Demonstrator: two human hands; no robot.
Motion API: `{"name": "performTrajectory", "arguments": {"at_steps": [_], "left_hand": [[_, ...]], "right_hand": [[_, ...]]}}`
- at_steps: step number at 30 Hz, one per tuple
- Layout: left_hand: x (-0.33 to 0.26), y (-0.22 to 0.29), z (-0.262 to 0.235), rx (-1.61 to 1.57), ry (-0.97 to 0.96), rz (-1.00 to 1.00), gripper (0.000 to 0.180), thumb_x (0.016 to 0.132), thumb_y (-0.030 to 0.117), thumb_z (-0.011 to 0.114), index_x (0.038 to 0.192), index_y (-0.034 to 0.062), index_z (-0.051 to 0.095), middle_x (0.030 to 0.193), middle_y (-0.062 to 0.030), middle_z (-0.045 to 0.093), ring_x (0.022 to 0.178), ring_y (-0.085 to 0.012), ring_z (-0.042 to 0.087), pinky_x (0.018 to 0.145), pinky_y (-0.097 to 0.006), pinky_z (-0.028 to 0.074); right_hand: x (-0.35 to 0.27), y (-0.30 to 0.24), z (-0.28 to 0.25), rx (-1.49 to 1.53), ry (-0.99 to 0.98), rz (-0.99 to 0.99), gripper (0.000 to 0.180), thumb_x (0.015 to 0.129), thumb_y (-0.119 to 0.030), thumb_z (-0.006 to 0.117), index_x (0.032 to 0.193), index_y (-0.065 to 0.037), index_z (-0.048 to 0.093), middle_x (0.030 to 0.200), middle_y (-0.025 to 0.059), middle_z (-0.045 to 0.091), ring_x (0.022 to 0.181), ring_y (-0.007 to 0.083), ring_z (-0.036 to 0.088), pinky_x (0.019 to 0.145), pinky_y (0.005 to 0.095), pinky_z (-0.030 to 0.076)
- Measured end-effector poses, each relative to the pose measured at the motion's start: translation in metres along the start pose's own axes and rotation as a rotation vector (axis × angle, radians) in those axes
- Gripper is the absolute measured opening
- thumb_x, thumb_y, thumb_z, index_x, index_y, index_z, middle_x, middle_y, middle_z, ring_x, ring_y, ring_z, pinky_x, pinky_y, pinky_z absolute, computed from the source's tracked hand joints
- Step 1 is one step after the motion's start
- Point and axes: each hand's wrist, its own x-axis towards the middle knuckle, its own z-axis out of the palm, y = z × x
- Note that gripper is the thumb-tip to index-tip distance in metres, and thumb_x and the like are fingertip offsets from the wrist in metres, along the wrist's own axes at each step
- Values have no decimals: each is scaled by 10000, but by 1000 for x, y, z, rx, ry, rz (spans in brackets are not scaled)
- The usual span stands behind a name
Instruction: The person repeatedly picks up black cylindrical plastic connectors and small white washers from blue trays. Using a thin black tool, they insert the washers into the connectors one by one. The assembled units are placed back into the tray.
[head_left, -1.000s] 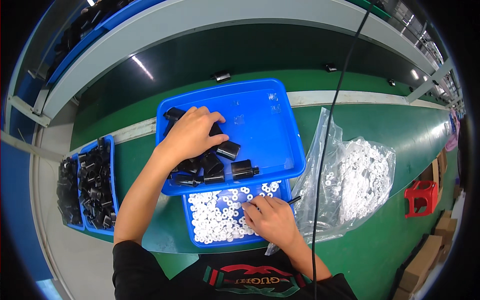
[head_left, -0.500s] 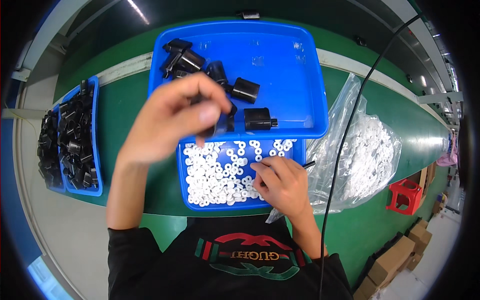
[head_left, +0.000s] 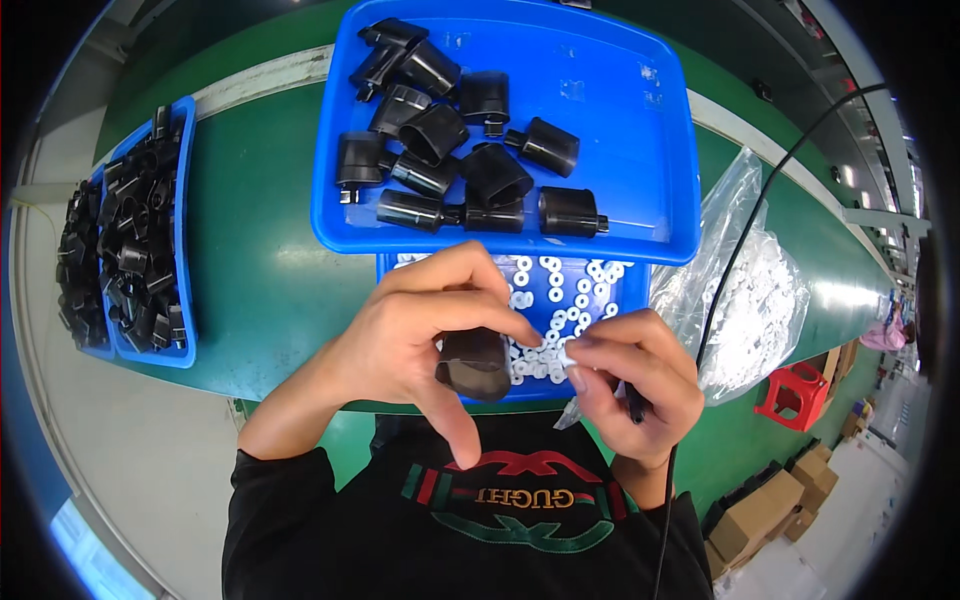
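In front of my chest, my left hand (head_left: 395, 335) grips a black plastic cup-shaped part (head_left: 475, 363) between its curled fingers and thumb. Just right of it, the fingertips of my right hand (head_left: 645, 375) pinch a small white washer (head_left: 568, 354). A thin black rod-like tool (head_left: 635, 403) is tucked in the right palm. Beneath both hands lies a blue tray (head_left: 638, 283) of loose white washers (head_left: 555, 265), partly covered by my left hand. Beyond it, a larger blue tray (head_left: 630, 150) holds several similar black parts (head_left: 433, 133), mostly on its left side.
Two blue bins (head_left: 187, 240) heaped with black parts stand at the left on the green table (head_left: 255, 200). On the right lies a clear bag (head_left: 755, 310) of white washers. A black cable (head_left: 735, 245) hangs across the right side. A red stool (head_left: 793, 397) stands beyond the table edge.
My left hand has come back from over the larger tray and now holds a black part near my chest. My right hand has lifted from the washers with one pinched. The view has shifted.
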Motion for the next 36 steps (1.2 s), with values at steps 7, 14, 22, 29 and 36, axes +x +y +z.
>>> {"name": "performTrajectory", "arguments": {"at_steps": [7, 14, 22, 29, 36], "left_hand": [[-2, 0, 8, 57, 5, -90, 1025, 293, 874, 705, 878, 36, 623, 882, -55, 465, 766, -198, 499, 616, -311, 411], [-6, -2, 8, 15, -31, -110, 1035, 273, 882, 713, 848, 38, 547, 868, -57, 467, 734, -213, 492, 603, -323, 410], [-5, -2, 3, 80, -38, -74, 1056, 309, 904, 686, 874, 21, 562, 876, -67, 504, 710, -200, 498, 583, -315, 409], [-8, 15, -19, -164, 323, -105, 436, 874, 372, 574, 1000, -44, 616, 829, -115, 601, 659, -157, 547, 542, -289, 432], [-7, 10, -14, 44, 384, 66, 326, 758, -136, 306, 895, -40, 586, 579, -95, 565, 539, -145, 514, 483, -262, 414]], "right_hand": [[12, -9, 12, 154, -148, -42, 362, 684, 98, 795, 1024, -15, 744, 975, 104, 613, 739, 173, 634, 576, 248, 507], [12, -5, 18, 130, -194, 28, 524, 629, 30, 856, 1132, -11, 714, 1005, 95, 548, 818, 173, 616, 617, 269, 527], [17, 0, 24, 57, -208, -18, 515, 638, 12, 859, 1130, -19, 709, 993, 89, 558, 810, 179, 622, 630, 281, 535], [8, -7, 9, -74, -49, 15, 475, 618, -2, 862, 1068, -33, 713, 966, 103, 619, 783, 206, 644, 631, 287, 517], [3, 4, 10, -16, -33, -64, 477, 621, -21, 869, 1071, -14, 711, 982, 107, 636, 781, 186, 648, 623, 280, 520]]}}
